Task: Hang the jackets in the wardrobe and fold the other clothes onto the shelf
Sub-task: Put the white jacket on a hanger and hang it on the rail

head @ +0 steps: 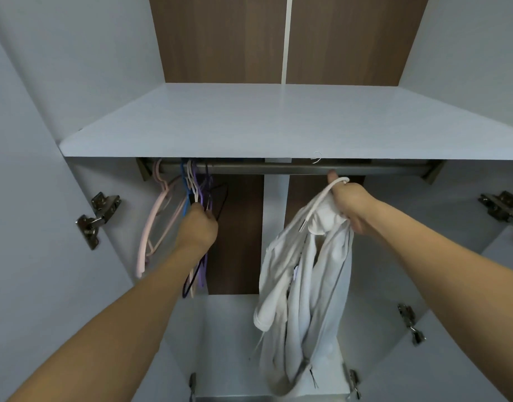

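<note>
With the white hooded jacket point(304, 271) gripped below the rail point(278, 168) by the right hand point(350, 207), neighbouring hangers point(197, 198), apparently pinched by the left hand point(198, 227), may be dislodged.

This is a home, seen from right in front of an open built-in wardrobe point(481, 82) with pale walls and brown back panels. A white shelf point(278, 123) runs above a metal rail point(278, 168) that carries a bunch of coloured hangers point(191, 184), and door hinges point(97, 219) show at both sides
</note>
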A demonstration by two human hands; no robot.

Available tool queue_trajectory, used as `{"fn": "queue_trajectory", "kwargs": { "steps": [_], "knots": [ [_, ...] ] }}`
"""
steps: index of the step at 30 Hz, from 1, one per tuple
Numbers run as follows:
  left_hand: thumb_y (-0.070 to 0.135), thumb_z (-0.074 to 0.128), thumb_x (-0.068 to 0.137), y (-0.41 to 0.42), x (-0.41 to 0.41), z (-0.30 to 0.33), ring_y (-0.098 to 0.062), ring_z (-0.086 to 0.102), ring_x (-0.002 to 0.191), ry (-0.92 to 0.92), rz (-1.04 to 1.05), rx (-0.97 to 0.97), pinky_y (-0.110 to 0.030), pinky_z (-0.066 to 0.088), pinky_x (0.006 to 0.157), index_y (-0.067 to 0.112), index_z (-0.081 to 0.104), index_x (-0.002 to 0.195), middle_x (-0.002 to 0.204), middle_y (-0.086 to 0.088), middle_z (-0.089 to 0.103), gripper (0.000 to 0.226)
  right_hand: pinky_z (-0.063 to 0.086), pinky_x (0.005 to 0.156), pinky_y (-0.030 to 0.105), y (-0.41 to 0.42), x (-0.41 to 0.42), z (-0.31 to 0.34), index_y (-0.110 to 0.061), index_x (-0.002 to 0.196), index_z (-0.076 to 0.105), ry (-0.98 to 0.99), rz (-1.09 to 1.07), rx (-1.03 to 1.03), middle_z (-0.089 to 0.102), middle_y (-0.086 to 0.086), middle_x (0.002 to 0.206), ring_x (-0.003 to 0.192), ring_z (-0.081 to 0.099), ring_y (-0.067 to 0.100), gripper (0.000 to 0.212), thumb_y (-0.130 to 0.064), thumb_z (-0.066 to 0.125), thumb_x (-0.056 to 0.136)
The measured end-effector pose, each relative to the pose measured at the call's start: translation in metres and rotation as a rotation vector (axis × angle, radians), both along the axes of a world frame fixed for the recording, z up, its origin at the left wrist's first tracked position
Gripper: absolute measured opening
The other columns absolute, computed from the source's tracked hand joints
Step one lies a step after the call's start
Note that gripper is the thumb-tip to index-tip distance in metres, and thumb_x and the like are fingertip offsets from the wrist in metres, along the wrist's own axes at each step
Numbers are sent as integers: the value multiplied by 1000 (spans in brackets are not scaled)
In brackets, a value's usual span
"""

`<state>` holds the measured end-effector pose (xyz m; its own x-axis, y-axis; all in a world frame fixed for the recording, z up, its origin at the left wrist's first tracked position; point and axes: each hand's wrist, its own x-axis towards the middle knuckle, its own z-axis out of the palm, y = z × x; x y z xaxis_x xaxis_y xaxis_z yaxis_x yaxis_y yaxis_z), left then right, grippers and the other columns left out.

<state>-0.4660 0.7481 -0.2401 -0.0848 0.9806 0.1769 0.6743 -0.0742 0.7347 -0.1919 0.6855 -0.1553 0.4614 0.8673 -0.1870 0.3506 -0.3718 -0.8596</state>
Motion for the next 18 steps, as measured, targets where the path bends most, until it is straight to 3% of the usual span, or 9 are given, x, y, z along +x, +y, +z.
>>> {"fn": "queue_trajectory", "kwargs": {
  "steps": [3,5,7,9,11,13,15,18],
  "knots": [
    [15,40,104,-47,-1,12,-36,55,82,145,-68,-29,-34,34,67,2,50,95,78,-15,51,18,40,78,35,-13,12,-1,-2,142,44,83,10,44,56,19,128,64,44,12,64,-51,36,102],
    [18,41,105,-82,-2,20,-30,49,75,216,-86,-50,-33,30,64,7,46,88,71,-8,47,21,40,84,35,-21,19,0,-2,143,43,121,59,19,50,21,143,74,50,18,62,-48,38,103],
    [20,42,104,-116,-3,31,-24,47,68,255,-116,-70,-34,27,58,11,44,80,68,-4,45,26,44,91,34,-27,26,-1,-6,143,45,181,112,-28,51,19,142,96,54,22,55,-44,41,103],
    [20,43,103,-147,-5,42,-21,49,66,254,-170,-103,-35,34,59,13,45,75,70,-4,48,29,44,104,35,-33,32,-3,-12,142,48,241,110,-113,55,14,137,113,57,22,50,-42,42,103],
    [20,46,102,-177,-3,55,-20,50,67,205,-222,-130,-35,40,64,8,52,78,71,-5,50,28,43,108,41,-40,40,-5,-14,142,48,254,92,-158,54,11,138,123,55,26,49,-43,42,103],
    [21,48,102,-204,0,68,-9,49,58,143,-258,-159,-27,39,54,9,57,79,64,3,51,27,39,112,44,-45,48,-7,-17,145,45,246,79,-149,48,11,145,130,49,28,50,-44,40,103],
    [22,48,102,-226,4,81,-1,46,43,90,-302,-225,-15,33,42,14,58,78,49,11,51,27,39,112,43,-53,54,-6,-18,142,47,263,62,-133,46,10,148,131,49,27,47,-43,40,104],
    [29,47,103,-244,15,94,-1,43,39,97,-364,-257,-18,34,45,20,56,77,44,16,46,29,46,103,38,-63,60,-4,-18,134,55,331,46,-110,54,7,141,110,59,21,41,-42,43,103]
  ]
}}
